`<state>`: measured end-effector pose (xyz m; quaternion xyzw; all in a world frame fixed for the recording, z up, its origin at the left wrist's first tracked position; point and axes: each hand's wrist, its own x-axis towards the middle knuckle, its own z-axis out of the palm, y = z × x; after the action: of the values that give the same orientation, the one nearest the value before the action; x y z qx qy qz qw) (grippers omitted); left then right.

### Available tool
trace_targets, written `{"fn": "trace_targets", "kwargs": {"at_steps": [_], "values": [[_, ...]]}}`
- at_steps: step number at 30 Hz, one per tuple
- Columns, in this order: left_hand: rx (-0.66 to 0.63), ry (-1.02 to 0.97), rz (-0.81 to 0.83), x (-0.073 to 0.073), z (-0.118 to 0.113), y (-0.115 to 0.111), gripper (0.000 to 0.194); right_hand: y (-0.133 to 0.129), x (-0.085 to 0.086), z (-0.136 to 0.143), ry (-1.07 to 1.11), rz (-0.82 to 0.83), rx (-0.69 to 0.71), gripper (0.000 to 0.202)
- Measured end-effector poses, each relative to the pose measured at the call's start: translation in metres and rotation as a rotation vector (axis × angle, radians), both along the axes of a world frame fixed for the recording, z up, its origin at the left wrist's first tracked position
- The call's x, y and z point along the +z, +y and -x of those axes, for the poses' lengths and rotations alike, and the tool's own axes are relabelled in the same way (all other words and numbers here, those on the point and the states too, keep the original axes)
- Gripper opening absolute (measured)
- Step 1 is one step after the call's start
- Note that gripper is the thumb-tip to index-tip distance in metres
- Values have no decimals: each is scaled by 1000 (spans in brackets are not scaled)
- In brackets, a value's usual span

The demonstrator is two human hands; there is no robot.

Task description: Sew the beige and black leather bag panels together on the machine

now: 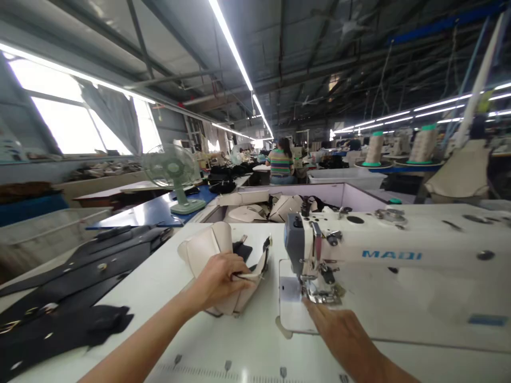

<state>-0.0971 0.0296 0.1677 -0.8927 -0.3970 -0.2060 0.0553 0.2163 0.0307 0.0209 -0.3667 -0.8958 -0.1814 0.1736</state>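
My left hand is closed on a cream leather piece with dark straps, left of the sewing machine. The piece rests on the white table. My right hand lies at the machine's needle plate, its fingertips just below the presser foot. Whether those fingertips hold anything is hidden.
Black leather pieces with metal fittings lie at the left. A green fan stands on a blue table. Behind the machine is a bin of cream pieces. Thread cones stand at the right. A person sits farther back.
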Motion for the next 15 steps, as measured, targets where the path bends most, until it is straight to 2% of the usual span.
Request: {"fn": "trace_targets", "kwargs": {"at_steps": [2,5,8,15], "values": [[51,-66,20,15,7,-13,29,1,-4,-2,12,10,6,62],[109,-163,33,27,13,-29,25,-1,-6,-3,21,16,5,71],[148,-241,37,30,19,-41,22,-5,-7,-3,49,19,-20,76],[179,-343,20,30,32,-61,24,-5,-20,-2,95,-78,-62,74]]}}
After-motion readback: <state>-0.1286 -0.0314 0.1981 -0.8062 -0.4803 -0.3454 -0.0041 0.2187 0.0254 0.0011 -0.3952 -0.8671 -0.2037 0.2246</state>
